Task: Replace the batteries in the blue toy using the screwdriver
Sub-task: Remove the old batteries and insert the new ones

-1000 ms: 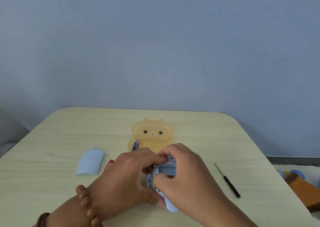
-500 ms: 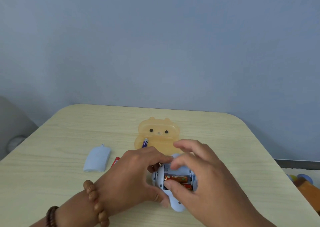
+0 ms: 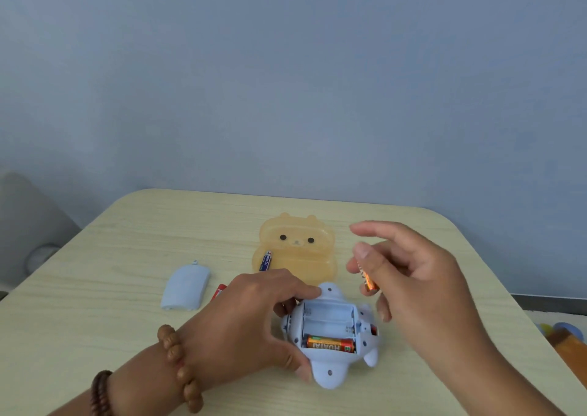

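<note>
The blue toy [image 3: 330,374] lies belly-up on the table, its battery bay open. One orange battery [image 3: 330,343] sits in the nearest slot; the other slots show bare plastic. My left hand [image 3: 251,320] grips the toy from its left side, thumb under the near edge and fingers on the far edge. My right hand [image 3: 409,275] hovers above and right of the toy and pinches a second orange battery [image 3: 368,280] between thumb and fingers. The blue battery cover [image 3: 185,287] lies to the left. The screwdriver is hidden from view.
An orange bear-shaped tray [image 3: 305,256] sits behind the toy with a blue battery [image 3: 266,260] in it. A red battery [image 3: 219,291] peeks out beside my left hand. The pale wooden table [image 3: 111,336] ends at right, where coloured objects [image 3: 568,336] lie on the floor.
My right hand has lifted away from the battery bay up and to the right, taking an orange battery out with it. My left hand keeps holding the toy.
</note>
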Demonstrator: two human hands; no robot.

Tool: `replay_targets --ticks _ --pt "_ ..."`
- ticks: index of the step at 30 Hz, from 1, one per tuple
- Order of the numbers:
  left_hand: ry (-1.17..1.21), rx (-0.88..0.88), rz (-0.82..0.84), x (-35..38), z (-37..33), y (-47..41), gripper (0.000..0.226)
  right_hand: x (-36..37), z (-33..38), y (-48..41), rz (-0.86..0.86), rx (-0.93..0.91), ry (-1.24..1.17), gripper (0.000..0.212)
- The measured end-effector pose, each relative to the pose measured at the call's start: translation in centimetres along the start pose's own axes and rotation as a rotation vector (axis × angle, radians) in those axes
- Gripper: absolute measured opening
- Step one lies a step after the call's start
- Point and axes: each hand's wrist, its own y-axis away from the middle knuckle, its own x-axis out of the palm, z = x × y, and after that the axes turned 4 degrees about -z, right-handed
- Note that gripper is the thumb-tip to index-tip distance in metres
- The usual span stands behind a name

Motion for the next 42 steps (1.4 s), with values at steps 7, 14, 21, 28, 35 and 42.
replay_targets --ticks 7,14,21,28,35,42 --pt "0.004 -0.01 0.014 -0.3 -0.1 0.0 0.078 -0.9 -0.8 -2.4 0.218 0.272 -0.154 0.054" --pt "0.01 -0.011 0.016 -0.3 0.1 -0.1 0.079 0.2 -0.6 -3.9 0.236 0.104 0.141 0.058" --pt "0.01 -0.004 0.012 -0.3 0.1 -0.1 0.082 5.3 -0.3 -7.4 0.41 -0.227 0.509 0.062" --pt "0.002 0.002 0.006 -0.4 -0.1 -0.4 0.08 7.9 -1.3 -9.2 0.58 -0.27 0.667 0.046" --pt "-0.005 -0.02 0.001 -0.5 0.1 -0.6 0.081 8.0 -2.5 -9.6 0.586 -0.263 0.65 0.041" --pt "-0.025 -0.034 0.011 -0.9 -0.1 -0.6 0.077 5.2 -0.3 -8.3 0.462 -0.239 0.529 0.044"
